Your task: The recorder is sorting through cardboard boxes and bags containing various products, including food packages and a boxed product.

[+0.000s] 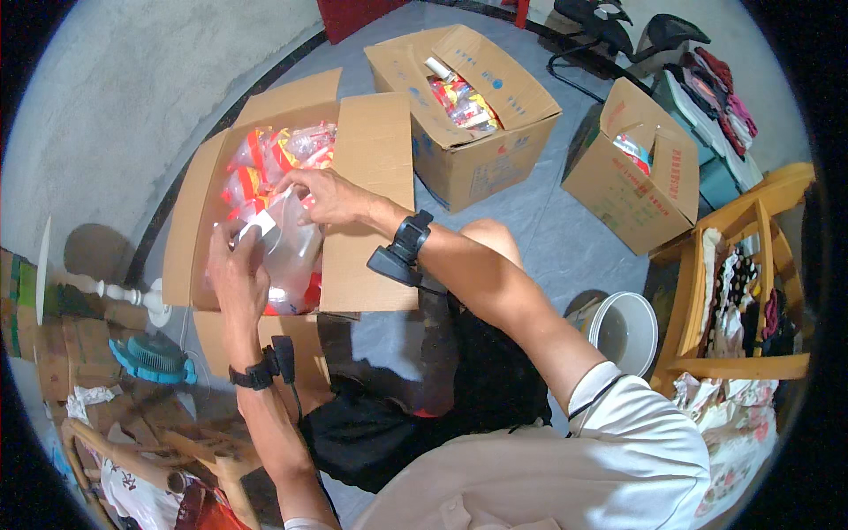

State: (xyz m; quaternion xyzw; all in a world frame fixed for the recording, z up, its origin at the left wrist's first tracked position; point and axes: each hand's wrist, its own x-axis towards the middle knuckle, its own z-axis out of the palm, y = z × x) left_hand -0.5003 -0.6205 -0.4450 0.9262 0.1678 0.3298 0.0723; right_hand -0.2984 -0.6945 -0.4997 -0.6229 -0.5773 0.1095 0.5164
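Note:
Both of my hands are over an open cardboard box (371,199). My right hand (331,197) pinches the upper edge of a clear plastic bag (291,242), which hangs loosely inside the box. At the bag's left side, my left hand (242,275) has its thumb and fingers around a small white slip (264,222); its fingertips are partly hidden. Beneath and beyond the hands lie several clear plastic packets with red and yellow printing (255,149). More red-marked packaging (291,298) shows at the box's near end.
A second cardboard box (490,169) holds similar packets and a white cylinder (440,69). Farther right stands a smaller box (636,192). A white bucket (626,331) is beside a wooden rack of clothes (689,318). To the left are a blue fan (152,359) and a bamboo chair (119,457).

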